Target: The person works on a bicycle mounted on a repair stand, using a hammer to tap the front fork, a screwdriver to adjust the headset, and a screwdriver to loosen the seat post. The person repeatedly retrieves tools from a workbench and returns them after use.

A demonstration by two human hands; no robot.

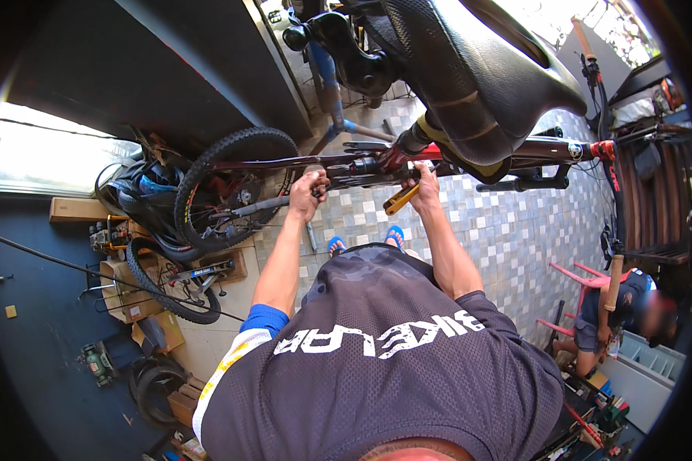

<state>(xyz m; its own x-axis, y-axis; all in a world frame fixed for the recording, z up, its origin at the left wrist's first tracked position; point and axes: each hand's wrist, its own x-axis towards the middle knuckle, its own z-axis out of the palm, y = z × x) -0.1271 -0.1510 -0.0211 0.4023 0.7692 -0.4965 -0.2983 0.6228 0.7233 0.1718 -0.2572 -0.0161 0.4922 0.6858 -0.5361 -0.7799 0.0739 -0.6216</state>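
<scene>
A dark red and black bicycle frame point(515, 152) runs across in front of me, its black saddle point(484, 84) large and close at the top. My left hand point(307, 194) is closed beside the left part of the frame; what its fingers pinch, if anything, is too small to make out. At the middle of the frame, my right hand point(424, 189) grips a yellow tool with a dark slot along it point(401, 200), fingers up against the frame's underside. The rear shock area point(361, 165) lies between both hands, partly shaded.
A blue stand point(327, 73) rises behind the frame. A knobby-tyred wheel point(188, 192) stands left, above a smaller wheel point(134, 269) and cardboard boxes point(123, 292). At right, a person point(592, 326) sits near a pink-red stool point(577, 276). Grey checkered tiles point(507, 246) cover the floor.
</scene>
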